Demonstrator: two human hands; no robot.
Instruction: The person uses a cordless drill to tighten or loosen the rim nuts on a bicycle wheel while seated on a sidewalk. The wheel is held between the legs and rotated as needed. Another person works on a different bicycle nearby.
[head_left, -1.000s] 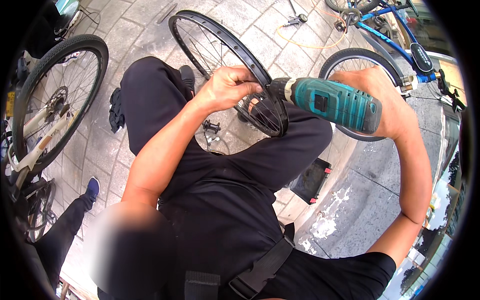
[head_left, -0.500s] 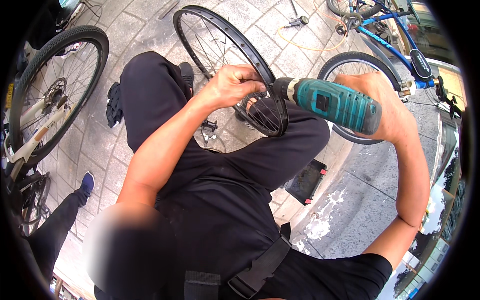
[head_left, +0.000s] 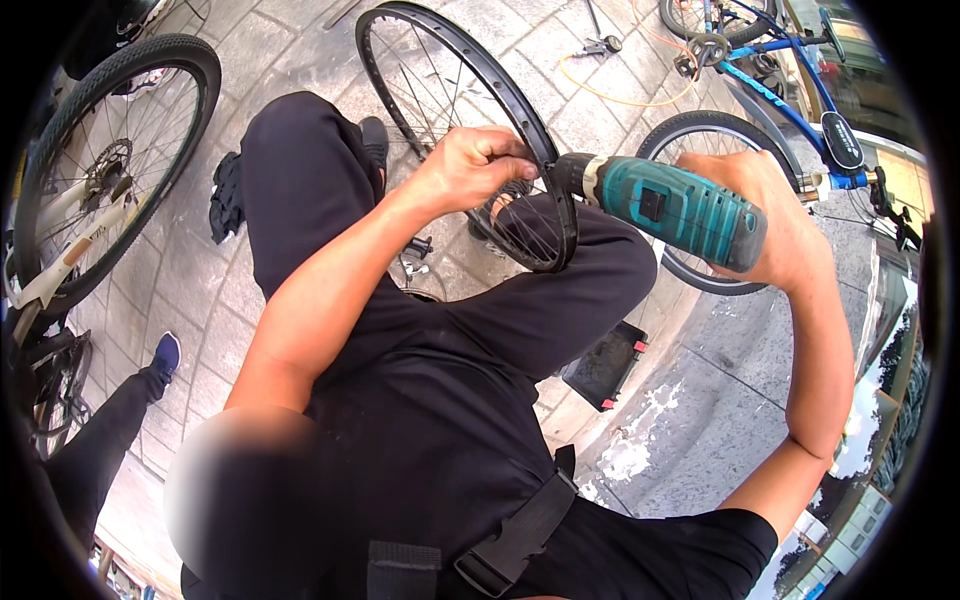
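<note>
A bare black bicycle rim [head_left: 455, 57] with spokes stands tilted between my legs, its lower end at my right thigh. My left hand [head_left: 470, 170] is closed at the rim's near side, thumb and fingers pinched by the spot where the tool meets it; anything small between the fingertips is hidden. My right hand [head_left: 770, 210] grips a teal cordless drill [head_left: 675, 210] held level, its black-and-silver nose against the outside of the rim. A loose black hub [head_left: 418, 247] lies on the paving below my left forearm.
A tyred wheel on a bicycle [head_left: 195, 110] is at left, near another person's leg [head_left: 105, 430]. A blue bicycle [head_left: 800, 110] lies at right. A gauge with orange hose [head_left: 610, 45], a black case [head_left: 605, 365] and crumpled dark cloth [head_left: 225, 200] rest on the paving. A step runs along the right.
The rim's upper end has shifted up and to the right in view, and the surroundings have slid slightly. My hands and the drill keep nearly the same grip and position at the rim.
</note>
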